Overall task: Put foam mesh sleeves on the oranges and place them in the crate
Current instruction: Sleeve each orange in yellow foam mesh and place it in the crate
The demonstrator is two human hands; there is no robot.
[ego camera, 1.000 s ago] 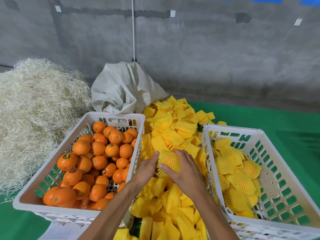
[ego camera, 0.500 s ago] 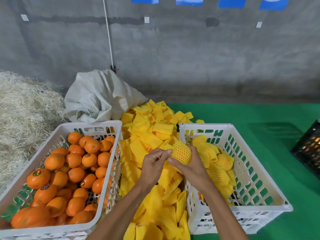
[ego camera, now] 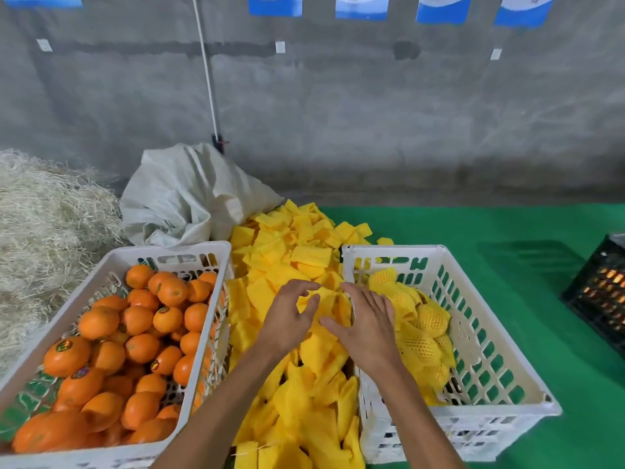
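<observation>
Green mat, both grips (ego camera: 287, 319) (ego camera: 368, 324) spread empty over loose sleeves (ego camera: 304, 262), beside crate (ego camera: 507, 336)

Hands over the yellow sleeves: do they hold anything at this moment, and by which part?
Neither holds anything. The left hand and the right hand hover with loose, spread fingers above the pile of foam mesh sleeves.
</observation>
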